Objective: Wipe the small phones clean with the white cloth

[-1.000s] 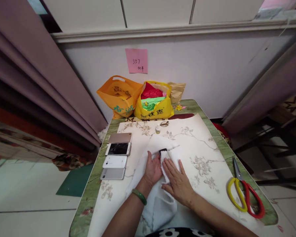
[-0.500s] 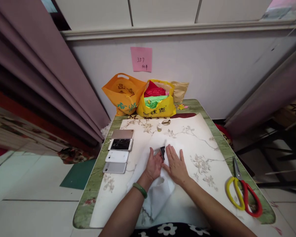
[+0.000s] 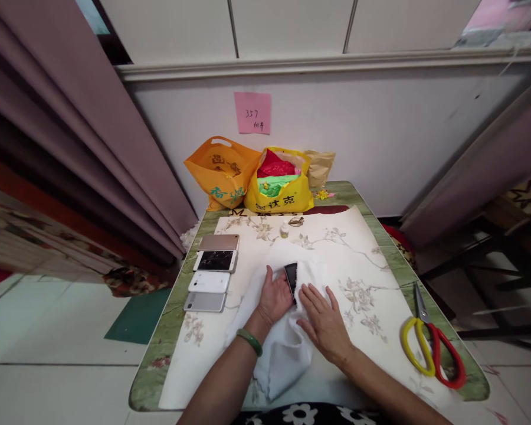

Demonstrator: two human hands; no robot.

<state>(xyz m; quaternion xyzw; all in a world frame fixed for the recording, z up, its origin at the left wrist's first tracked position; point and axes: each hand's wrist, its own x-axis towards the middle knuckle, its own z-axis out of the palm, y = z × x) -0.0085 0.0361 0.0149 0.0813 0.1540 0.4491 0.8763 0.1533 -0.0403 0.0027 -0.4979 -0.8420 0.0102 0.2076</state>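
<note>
A dark-screened smartphone (image 3: pixel 291 282) sits slanted between my hands, its right side covered by a white cloth (image 3: pixel 287 354). My left hand (image 3: pixel 275 298) is palm up with the thumb raised; its fingers reach to the phone's left edge and partly under it, supporting it. A green bangle (image 3: pixel 250 341) circles that wrist. With fingers extended and the thumb apart, my right hand (image 3: pixel 325 321) lies on the cloth just right of the phone. More of the cloth bunches below both hands.
Several phones (image 3: pixel 209 281) are lined up on the left. Large scissors (image 3: pixel 429 336) lie at the right edge. A small bottle (image 3: pixel 284 229) and thin-framed glasses (image 3: pixel 296 221) stand farther back, before an orange bag (image 3: pixel 223 171) and a yellow bag (image 3: pixel 278 198).
My right hand has slid down towards me and a little right across the cloth. More of the phone's dark screen now shows. The left hand has stayed nearly in place.
</note>
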